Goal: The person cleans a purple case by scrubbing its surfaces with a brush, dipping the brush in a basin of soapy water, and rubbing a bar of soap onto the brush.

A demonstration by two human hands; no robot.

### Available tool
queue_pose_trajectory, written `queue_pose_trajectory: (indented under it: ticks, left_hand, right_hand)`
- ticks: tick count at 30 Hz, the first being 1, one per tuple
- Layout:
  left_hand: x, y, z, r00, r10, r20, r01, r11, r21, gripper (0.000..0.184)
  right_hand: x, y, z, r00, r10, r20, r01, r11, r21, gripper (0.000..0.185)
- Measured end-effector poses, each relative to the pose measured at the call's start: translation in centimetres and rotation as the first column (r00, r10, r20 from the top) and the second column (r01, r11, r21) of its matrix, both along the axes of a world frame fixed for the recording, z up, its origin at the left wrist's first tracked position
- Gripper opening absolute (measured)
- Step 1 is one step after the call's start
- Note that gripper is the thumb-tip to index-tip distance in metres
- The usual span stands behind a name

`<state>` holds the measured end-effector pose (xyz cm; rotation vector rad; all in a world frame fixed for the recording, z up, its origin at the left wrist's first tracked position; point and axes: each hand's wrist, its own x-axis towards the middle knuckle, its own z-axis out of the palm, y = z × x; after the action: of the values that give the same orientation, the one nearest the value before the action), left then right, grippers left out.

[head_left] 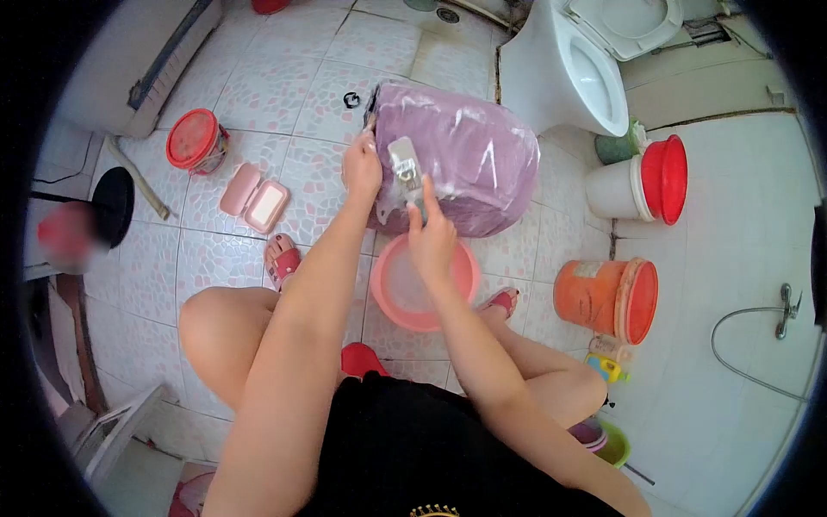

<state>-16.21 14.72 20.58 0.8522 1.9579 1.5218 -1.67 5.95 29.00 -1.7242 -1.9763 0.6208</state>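
A bulky purple suitcase [482, 172] lies on the tiled floor in front of me, streaked with white foam. My right hand [432, 237] is closed around the handle of a scrub brush [401, 155], whose pale head rests against the suitcase's near left part. At the suitcase's left edge, my left hand [363, 168] is closed on its rim; the exact part in the fingers is hard to make out. Below my right hand sits a pink basin [383, 297] with cloudy water, partly hidden by my forearm.
An open pink soap box [241, 191] and a red-lidded bucket [195, 142] stand left. At right are an orange bucket [590, 293], a white bucket [613, 189] and a toilet [560, 69]. A shower hose [719, 332] hangs on the right wall.
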Motion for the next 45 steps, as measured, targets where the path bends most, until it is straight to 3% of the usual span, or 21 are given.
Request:
queue_pose_trajectory:
  ticks: [2, 5, 8, 11, 14, 17, 20, 26, 29, 35, 37, 40, 43, 45]
  left_hand:
    - [0.0, -1.2, 0.7, 0.999, -0.023, -0.044, 0.025, 0.999, 0.037, 0.039]
    - [-0.2, -1.3, 1.2, 0.993, -0.059, -0.106, 0.060, 0.998, 0.004, 0.039]
    - [0.4, -1.3, 2.0, 0.997, -0.055, -0.046, 0.049, 0.990, -0.133, 0.039]
    - [0.3, -0.9, 1.5, 0.995, -0.061, -0.074, 0.050, 0.987, -0.151, 0.038]
    - [0.8, -1.3, 1.7, 0.999, -0.021, -0.049, 0.019, 0.999, -0.029, 0.038]
    - [1.1, -1.3, 2.2, 1.000, 0.017, -0.022, -0.018, 0.998, -0.064, 0.037]
    - [1.1, -0.3, -0.7, 0.977, 0.098, -0.190, -0.091, 0.995, 0.043, 0.035]
    - [1.1, -1.6, 0.1, 0.991, 0.081, -0.108, -0.066, 0.989, 0.134, 0.029]
    - [1.4, -1.9, 0.7, 0.993, 0.112, 0.024, -0.115, 0.985, 0.126, 0.030]
    - [1.5, -1.4, -0.4, 0.981, 0.140, -0.136, -0.126, 0.987, 0.102, 0.030]
    - [1.3, -1.6, 0.8, 0.985, 0.141, -0.096, -0.127, 0.982, 0.137, 0.031]
    - [1.4, -1.7, 1.3, 0.986, 0.151, -0.071, -0.138, 0.977, 0.161, 0.032]
    - [1.6, -1.7, 1.2, 0.983, 0.171, -0.064, -0.160, 0.976, 0.148, 0.033]
    - [1.5, -1.7, 1.4, 0.986, 0.161, -0.050, -0.152, 0.978, 0.140, 0.034]
  right_hand:
    - [-0.4, 0.9, -0.5, 0.999, 0.009, 0.035, -0.012, 0.996, 0.091, 0.052]
    - [-1.6, 3.8, 0.5, 0.998, 0.040, 0.056, -0.045, 0.996, 0.079, 0.052]
    - [-3.6, 9.0, -0.2, 0.998, 0.044, 0.049, -0.050, 0.988, 0.145, 0.051]
    - [-5.5, 11.2, 1.6, 0.994, 0.054, 0.090, -0.066, 0.989, 0.133, 0.050]
    - [-6.1, 11.8, 1.8, 0.989, 0.054, 0.141, -0.074, 0.987, 0.142, 0.051]
    - [-5.1, 9.7, 1.3, 0.982, 0.114, 0.150, -0.131, 0.986, 0.104, 0.053]
    - [-3.5, 5.5, 2.0, 0.976, 0.138, 0.168, -0.147, 0.988, 0.048, 0.055]
    - [-1.4, 0.1, 1.8, 0.986, 0.093, 0.139, -0.079, 0.992, -0.101, 0.055]
    - [-2.1, 1.0, 3.5, 0.970, 0.146, 0.193, -0.137, 0.989, -0.061, 0.053]
    - [-5.5, 9.4, 3.6, 0.952, 0.170, 0.254, -0.194, 0.978, 0.072, 0.052]
    - [-7.0, 12.8, 4.0, 0.961, 0.186, 0.205, -0.211, 0.971, 0.109, 0.049]
    - [-8.6, 15.7, 3.9, 0.938, 0.149, 0.313, -0.190, 0.976, 0.107, 0.047]
    - [-8.9, 15.5, 3.5, 0.949, 0.095, 0.302, -0.136, 0.984, 0.117, 0.046]
    - [-8.2, 14.6, 3.4, 0.943, 0.168, 0.287, -0.216, 0.966, 0.145, 0.049]
